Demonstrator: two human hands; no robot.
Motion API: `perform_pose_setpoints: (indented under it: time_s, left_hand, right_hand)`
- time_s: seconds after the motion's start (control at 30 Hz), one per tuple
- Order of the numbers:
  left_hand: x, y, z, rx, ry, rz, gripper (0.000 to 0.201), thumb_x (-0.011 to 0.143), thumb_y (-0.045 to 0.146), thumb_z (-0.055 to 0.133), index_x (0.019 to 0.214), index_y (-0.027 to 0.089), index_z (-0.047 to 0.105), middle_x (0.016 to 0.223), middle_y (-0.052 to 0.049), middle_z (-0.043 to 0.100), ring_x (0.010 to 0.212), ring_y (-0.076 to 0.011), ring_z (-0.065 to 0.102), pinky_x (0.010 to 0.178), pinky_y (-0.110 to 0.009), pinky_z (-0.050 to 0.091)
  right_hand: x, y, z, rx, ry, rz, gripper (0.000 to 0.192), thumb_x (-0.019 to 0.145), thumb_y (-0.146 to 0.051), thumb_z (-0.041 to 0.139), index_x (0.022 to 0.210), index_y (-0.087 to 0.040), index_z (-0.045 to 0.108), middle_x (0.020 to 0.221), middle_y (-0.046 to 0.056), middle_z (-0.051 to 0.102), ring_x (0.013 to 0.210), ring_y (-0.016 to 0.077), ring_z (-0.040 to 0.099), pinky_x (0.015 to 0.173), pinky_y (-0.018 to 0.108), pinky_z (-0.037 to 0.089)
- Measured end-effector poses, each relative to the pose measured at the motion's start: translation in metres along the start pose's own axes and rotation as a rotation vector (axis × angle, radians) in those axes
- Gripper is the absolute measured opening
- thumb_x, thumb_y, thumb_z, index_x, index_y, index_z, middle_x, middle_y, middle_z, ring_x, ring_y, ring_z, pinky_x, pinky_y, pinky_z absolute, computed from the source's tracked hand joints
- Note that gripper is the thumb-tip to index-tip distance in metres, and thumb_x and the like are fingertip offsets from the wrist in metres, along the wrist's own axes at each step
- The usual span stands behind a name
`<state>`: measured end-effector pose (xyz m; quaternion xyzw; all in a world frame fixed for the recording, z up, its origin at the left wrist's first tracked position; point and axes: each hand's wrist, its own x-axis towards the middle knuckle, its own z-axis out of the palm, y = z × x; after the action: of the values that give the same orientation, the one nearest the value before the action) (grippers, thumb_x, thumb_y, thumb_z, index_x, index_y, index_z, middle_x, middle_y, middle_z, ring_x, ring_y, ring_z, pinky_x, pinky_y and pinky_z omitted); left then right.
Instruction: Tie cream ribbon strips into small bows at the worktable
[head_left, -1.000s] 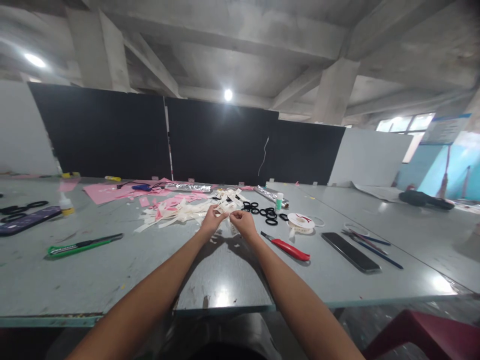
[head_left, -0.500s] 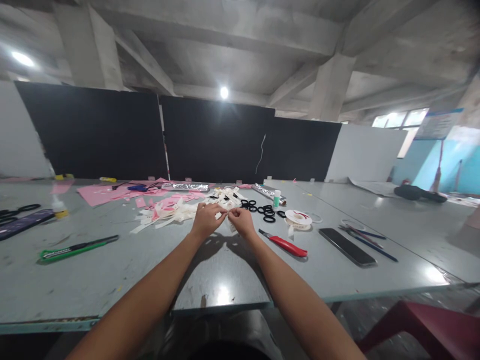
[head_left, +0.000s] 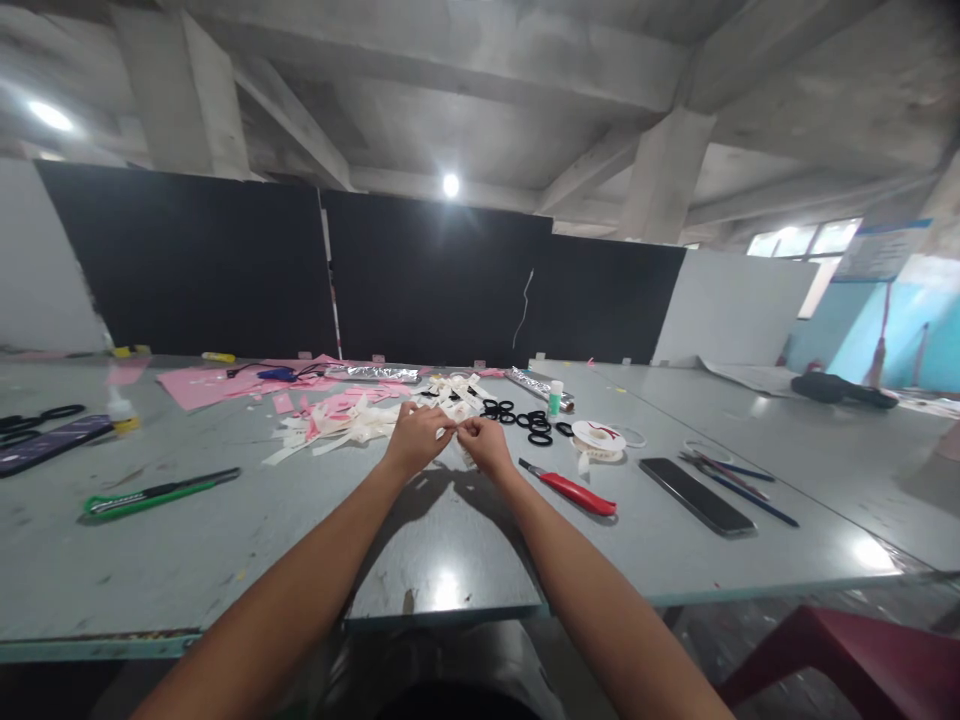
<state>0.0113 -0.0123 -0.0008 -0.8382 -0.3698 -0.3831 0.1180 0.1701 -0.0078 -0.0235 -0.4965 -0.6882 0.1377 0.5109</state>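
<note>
Right now both hands meet over the middle of the grey counter [head_left: 450, 540], arms stretched forward. Left hand [head_left: 415, 438] and right hand [head_left: 486, 443] are each pinched shut on a small cream strip [head_left: 456, 430] held between them, fingertips nearly touching. Strip detail is too small to make out.

Just behind the hands: a loose pile of cream and pink scraps [head_left: 341, 420], touching the left hand's far side. Black rings [head_left: 529, 420] lie scattered right of that, with a small green-capped bottle [head_left: 554, 398] and a foil roll [head_left: 536, 385] beyond them. Red cutter [head_left: 574, 488] lies just beside the right wrist. Further right: a tape spool [head_left: 598, 438], then a dark phone [head_left: 697, 495] flat on the counter, then pens [head_left: 739, 485].

Left side: green cutter [head_left: 154, 492] well apart from the hands. Pink sheet [head_left: 206, 385] near the far edge, blue scissors [head_left: 276, 375] on it. Red chair [head_left: 847, 665] at lower right, below the counter edge.
</note>
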Motion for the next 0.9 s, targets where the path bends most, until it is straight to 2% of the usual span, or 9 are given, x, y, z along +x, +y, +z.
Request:
perform_pose_setpoints:
  time_s: [0.23, 0.53, 0.63, 0.73, 0.9]
  left_hand:
    - [0.000, -0.001, -0.002, 0.045, -0.053, 0.045, 0.019, 0.086, 0.029, 0.050, 0.085, 0.024, 0.069, 0.085, -0.004, 0.067, 0.084, -0.0202, 0.057, 0.093, -0.041, 0.023]
    - [0.001, 0.004, -0.001, 0.028, -0.012, -0.017, 0.014, 0.081, 0.025, 0.053, 0.078, 0.022, 0.066, 0.082, -0.003, 0.068, 0.082, -0.0198, 0.058, 0.093, -0.042, 0.023]
    - [0.002, 0.007, -0.001, -0.044, 0.003, -0.077, 0.012, 0.079, 0.027, 0.056, 0.078, 0.022, 0.067, 0.083, -0.002, 0.068, 0.083, -0.0195, 0.058, 0.092, -0.041, 0.024]
    - [0.002, 0.007, 0.001, -0.155, 0.023, -0.190, 0.012, 0.077, 0.028, 0.057, 0.076, 0.022, 0.068, 0.083, -0.001, 0.069, 0.074, -0.0166, 0.058, 0.088, -0.037, 0.030]
    - [0.003, -0.002, 0.013, -0.400, 0.090, -0.376, 0.015, 0.074, 0.031, 0.059, 0.078, 0.021, 0.070, 0.079, -0.001, 0.068, 0.062, -0.0140, 0.054, 0.071, -0.028, 0.040]
  right_hand:
    - [0.000, 0.003, -0.002, -0.041, -0.036, -0.036, 0.018, 0.070, -0.027, 0.053, 0.059, -0.015, 0.061, 0.053, -0.002, 0.052, 0.052, 0.0100, 0.040, 0.051, 0.022, 0.027]
    - [0.000, 0.002, 0.000, -0.021, -0.043, -0.026, 0.017, 0.069, -0.028, 0.053, 0.058, -0.015, 0.060, 0.051, -0.003, 0.048, 0.050, 0.0092, 0.038, 0.049, 0.021, 0.026]
    - [0.001, 0.000, 0.001, 0.017, -0.026, -0.023, 0.017, 0.067, -0.028, 0.054, 0.059, -0.015, 0.059, 0.051, -0.004, 0.047, 0.050, 0.0094, 0.038, 0.049, 0.021, 0.027]
    - [0.001, -0.001, 0.002, 0.076, -0.002, 0.009, 0.016, 0.066, -0.030, 0.055, 0.060, -0.015, 0.061, 0.052, -0.003, 0.050, 0.051, 0.0097, 0.040, 0.050, 0.021, 0.030]
    - [0.002, -0.003, 0.003, 0.188, 0.027, 0.059, 0.018, 0.066, -0.031, 0.053, 0.063, -0.015, 0.061, 0.055, -0.002, 0.053, 0.054, 0.0105, 0.044, 0.052, 0.021, 0.033]
